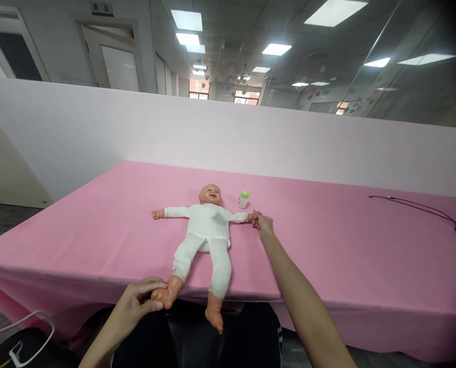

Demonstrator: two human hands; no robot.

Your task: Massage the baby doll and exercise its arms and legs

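Observation:
A baby doll (208,222) in a white top and trousers lies on its back, head away from me, arms spread and feet over the table's near edge. My left hand (141,301) is closed around the doll's foot on the left, thumb below and fingers above. Out at the doll's arm on the right, my right hand (263,222) pinches its small hand. Just beyond that arm stands a small white bottle (243,200) with a green cap, untouched. The doll's other foot (214,313) hangs free over the edge.
A pink cloth covers the table (327,245). Dark thin cables (423,205) lie at the far right. A white low wall (220,128) with glass above runs behind the table. A white cable (40,332) hangs at the lower left.

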